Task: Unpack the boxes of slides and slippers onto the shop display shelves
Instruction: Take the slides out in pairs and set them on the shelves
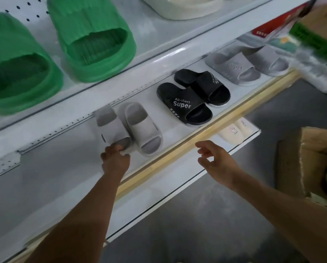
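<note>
On the middle white shelf point(64, 168) lies a pair of pale grey slides: the left slide point(111, 128) and the right slide point(141, 128). My left hand point(115, 158) grips the toe end of the left slide. My right hand point(215, 162) hovers over the shelf's wooden front edge point(187, 143) with its fingers loosely spread, holding nothing. Further along the same shelf sit a black pair marked "Super" point(189, 103) and a grey pair point(240, 69). An open cardboard box point(299, 164) stands at the right.
The upper shelf carries a pair of large green slides point(90, 44) and a cream slide point(189, 6). A lower shelf point(178, 198) holds a cream pair point(233, 133). Another box and plastic-wrapped goods point(314, 59) fill the top right. Grey floor lies below.
</note>
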`<state>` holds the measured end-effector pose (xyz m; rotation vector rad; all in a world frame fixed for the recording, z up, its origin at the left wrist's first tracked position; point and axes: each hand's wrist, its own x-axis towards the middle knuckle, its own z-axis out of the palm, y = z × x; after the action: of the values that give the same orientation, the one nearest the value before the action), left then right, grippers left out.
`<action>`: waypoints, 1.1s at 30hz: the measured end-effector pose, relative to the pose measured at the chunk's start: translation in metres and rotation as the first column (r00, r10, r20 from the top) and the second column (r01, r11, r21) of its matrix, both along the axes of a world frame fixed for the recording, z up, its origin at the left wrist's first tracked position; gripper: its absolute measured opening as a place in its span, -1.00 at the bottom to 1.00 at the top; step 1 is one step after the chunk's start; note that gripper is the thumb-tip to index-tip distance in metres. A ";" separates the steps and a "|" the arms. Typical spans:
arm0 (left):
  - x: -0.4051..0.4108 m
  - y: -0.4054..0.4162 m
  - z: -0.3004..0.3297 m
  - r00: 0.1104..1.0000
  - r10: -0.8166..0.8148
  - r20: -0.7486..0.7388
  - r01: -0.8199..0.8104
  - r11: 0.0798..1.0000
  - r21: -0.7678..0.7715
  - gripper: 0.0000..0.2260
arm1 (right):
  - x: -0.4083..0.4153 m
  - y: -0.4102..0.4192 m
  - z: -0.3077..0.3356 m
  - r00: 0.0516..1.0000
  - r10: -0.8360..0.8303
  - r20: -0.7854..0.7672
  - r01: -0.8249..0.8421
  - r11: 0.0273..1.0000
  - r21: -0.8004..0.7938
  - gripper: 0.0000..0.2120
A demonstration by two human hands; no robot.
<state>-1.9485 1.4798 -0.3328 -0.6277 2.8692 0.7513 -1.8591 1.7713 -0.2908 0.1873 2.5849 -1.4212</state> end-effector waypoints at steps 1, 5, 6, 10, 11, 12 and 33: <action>0.001 0.007 0.002 0.998 0.036 -0.049 -0.036 0.999 0.009 -0.63 | 0.003 0.005 -0.002 1.000 -0.006 0.001 0.006 1.000 -0.002 -0.65; 0.021 0.052 0.030 0.976 0.182 -0.121 -0.093 0.847 0.524 -0.76 | 0.010 0.032 -0.007 0.998 -0.066 0.012 0.066 0.998 -0.016 -0.66; 0.029 0.067 0.038 0.983 0.177 -0.051 -0.105 0.766 0.634 -0.79 | 0.013 0.039 -0.006 0.996 -0.089 0.013 0.090 0.996 -0.030 -0.67; 0.056 0.132 0.057 0.987 0.099 0.126 -0.160 0.579 0.799 -0.87 | 0.026 0.077 -0.001 0.984 -0.167 0.057 0.173 0.978 -0.121 -0.69; 0.060 0.147 0.057 0.979 0.109 0.172 -0.203 0.521 0.829 -0.89 | 0.030 0.088 0.001 0.979 -0.186 0.077 0.195 0.972 -0.130 -0.70; 0.063 0.165 0.059 0.967 0.119 0.225 -0.254 0.452 0.855 -0.90 | 0.034 0.098 0.003 0.972 -0.215 0.092 0.226 0.964 -0.138 -0.70; 0.115 0.534 0.078 0.808 -0.345 0.478 -0.336 0.397 0.854 -0.95 | 0.166 0.388 -0.001 0.541 -0.715 0.443 0.837 0.511 -0.196 -0.88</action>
<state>-1.8332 2.0135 -0.2549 -0.5048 1.4374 1.5992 -1.6927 2.1596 -0.2918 1.5766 1.8983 -1.9153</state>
